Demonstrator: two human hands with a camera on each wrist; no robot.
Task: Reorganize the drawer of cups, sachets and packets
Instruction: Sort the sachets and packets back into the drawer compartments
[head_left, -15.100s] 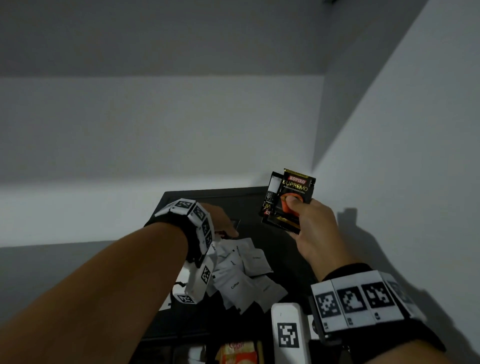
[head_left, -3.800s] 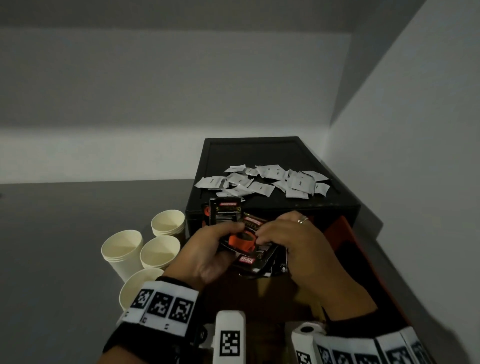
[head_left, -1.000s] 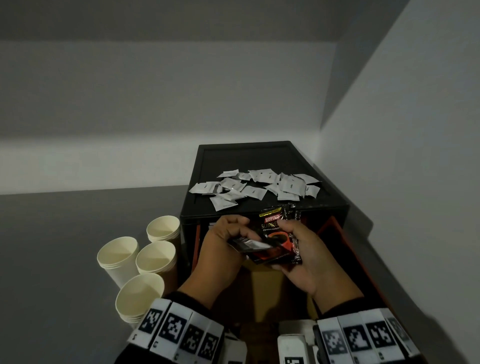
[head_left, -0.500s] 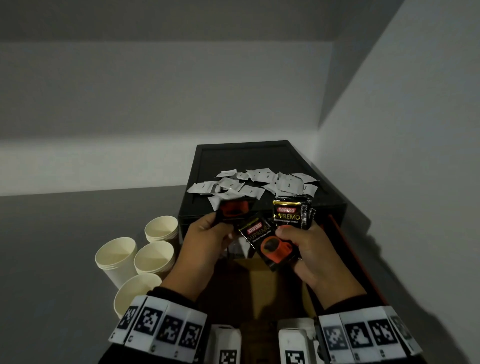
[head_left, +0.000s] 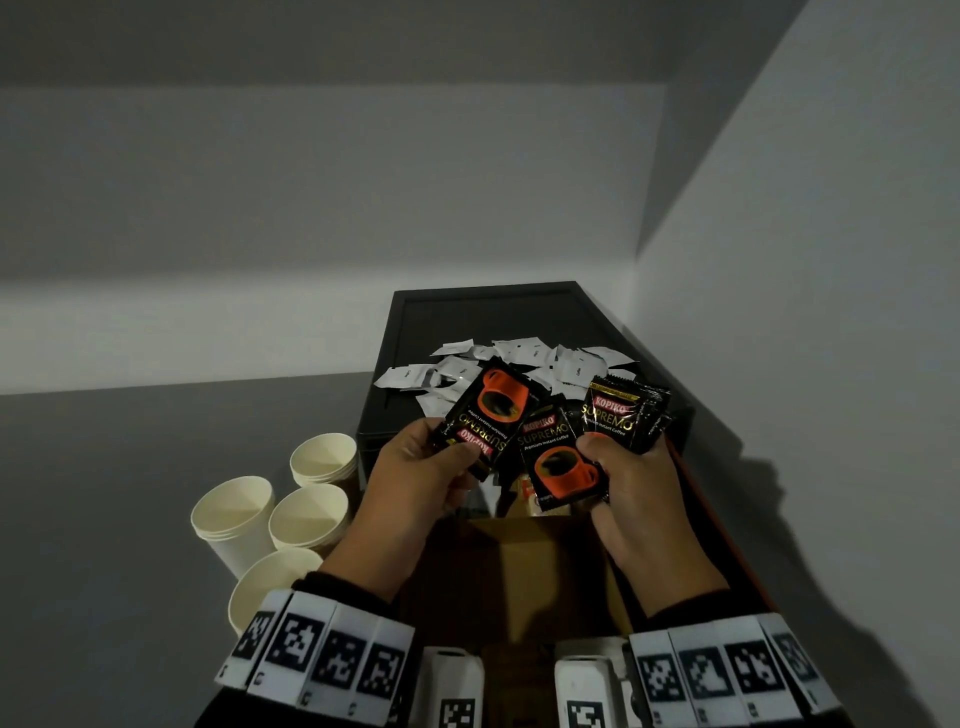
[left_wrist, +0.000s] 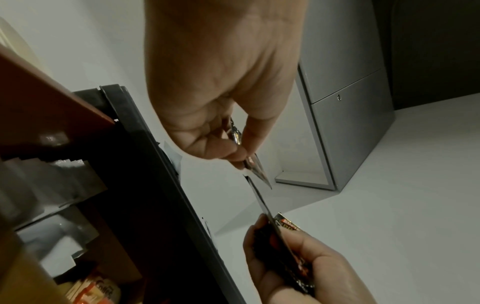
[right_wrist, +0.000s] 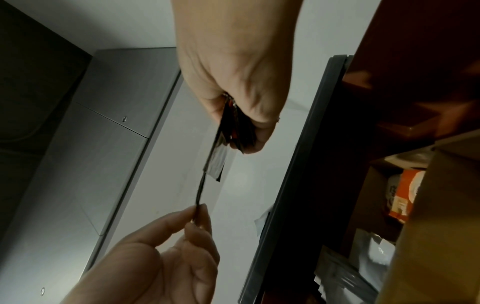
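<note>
We hold the black coffee packets up over the open drawer (head_left: 727, 545), fanned so their printed faces show, which seems the reason for lifting them: we can sort them by orientation before they go back. Our left hand (head_left: 415, 483) pinches a single packet (head_left: 485, 415) by its lower end between thumb and fingers; its print reads upside down, so we judge it is being pulled out to be turned. Our right hand (head_left: 631, 483) clamps the remaining packets (head_left: 621, 418) as a stack, thumb pressed on the front, with one packet (head_left: 558, 462) slid loose toward the left and hanging lower. The wrist views show both grips edge-on: thin foil caught between fingertips, nothing slack.

The white sachets (head_left: 519, 364) lie scattered along the front edge of the black cabinet top (head_left: 493, 317), likely parked there to free the drawer. Four stacks of paper cups (head_left: 291, 514) stand on the grey floor beside the cabinet's left side, close together, mouths up, also out of the drawer. Inside the drawer we see a brown cardboard box (head_left: 524, 566) and, at its back, some orange-and-white packaging we cannot read. By our judgement the emptying is mostly done and the packets are being squared into one neat stack.
</note>
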